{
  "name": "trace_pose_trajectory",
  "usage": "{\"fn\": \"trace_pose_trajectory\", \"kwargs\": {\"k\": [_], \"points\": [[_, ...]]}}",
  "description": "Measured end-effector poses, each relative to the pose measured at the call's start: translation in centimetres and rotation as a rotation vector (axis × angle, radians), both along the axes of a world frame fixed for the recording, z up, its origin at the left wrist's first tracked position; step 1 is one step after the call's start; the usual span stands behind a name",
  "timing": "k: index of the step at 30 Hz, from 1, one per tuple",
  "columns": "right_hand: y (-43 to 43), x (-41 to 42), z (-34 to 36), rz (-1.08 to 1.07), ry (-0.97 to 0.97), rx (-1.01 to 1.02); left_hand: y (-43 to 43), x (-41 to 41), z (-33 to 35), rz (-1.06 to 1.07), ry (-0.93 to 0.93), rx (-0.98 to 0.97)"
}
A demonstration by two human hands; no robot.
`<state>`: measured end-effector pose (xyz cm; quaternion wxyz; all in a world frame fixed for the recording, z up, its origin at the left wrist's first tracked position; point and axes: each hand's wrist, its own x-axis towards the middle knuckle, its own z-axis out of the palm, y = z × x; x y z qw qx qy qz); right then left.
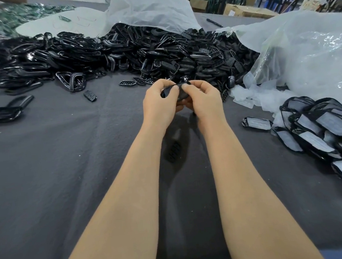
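With your left hand (160, 103) and right hand (203, 101) both pinching the key-fob shell (181, 93) just short of the 12 o'clock parts heap (160, 54), grip its edges: it is likely light, rigid and slippery.

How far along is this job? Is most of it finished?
Early, it seems. Done: a small stack of bagged pieces lies at the right. In hand: the left hand and right hand both pinch one black piece. Left: a far larger heap of loose black parts spreads behind, so most work likely remains.
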<state>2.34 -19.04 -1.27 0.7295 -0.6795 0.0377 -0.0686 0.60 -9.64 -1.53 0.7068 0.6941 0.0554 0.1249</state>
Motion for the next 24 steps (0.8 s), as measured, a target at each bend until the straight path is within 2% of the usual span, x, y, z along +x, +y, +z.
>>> {"fn": "trace_pose_trajectory", "kwargs": {"k": [5,11,16,24], "points": [[0.08,0.09,-0.10,-0.041,-0.017,-0.010,-0.17,0.04,-0.02,-0.013,0.018,-0.012],[0.01,0.09,-0.10,0.023,-0.009,-0.003,-0.06,-0.01,-0.10,-0.005,-0.001,0.038],[-0.17,0.29,-0.10,0.075,0.031,0.021,0.11,0.18,-0.20,0.020,-0.011,-0.012],[0.04,0.32,-0.34,0.040,-0.037,-0.217,0.07,0.50,-0.39,0.020,-0.023,0.112]]}}
